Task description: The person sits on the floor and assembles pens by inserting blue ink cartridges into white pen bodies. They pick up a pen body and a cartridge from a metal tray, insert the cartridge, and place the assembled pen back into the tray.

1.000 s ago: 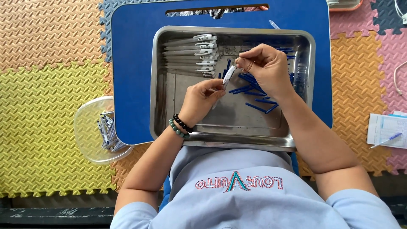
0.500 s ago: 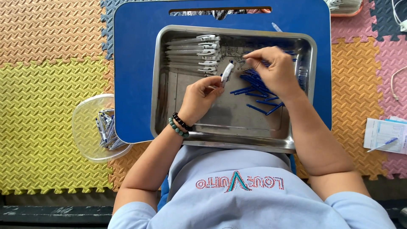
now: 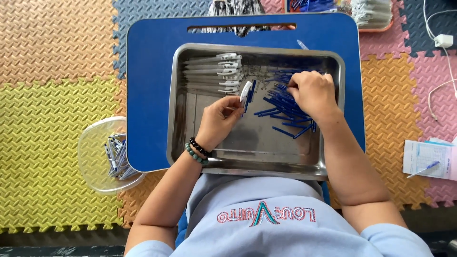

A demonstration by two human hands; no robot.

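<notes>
White plastic pen barrel (image 3: 245, 90) pinched in left hand (image 3: 220, 121), over shiny steel tray (image 3: 247, 164).
Right hand (image 3: 312, 93) digs fingertips into loose blue pen refills (image 3: 281, 107), grasp unclear. Row of white pens (image 3: 214, 74) lies top left in tray. Tray sits on blue lap table (image 3: 147, 95); clear bowl (image 3: 93, 152) beside it.

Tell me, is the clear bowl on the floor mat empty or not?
Not empty. The clear bowl holds a small heap of pen parts on its right side.
</notes>
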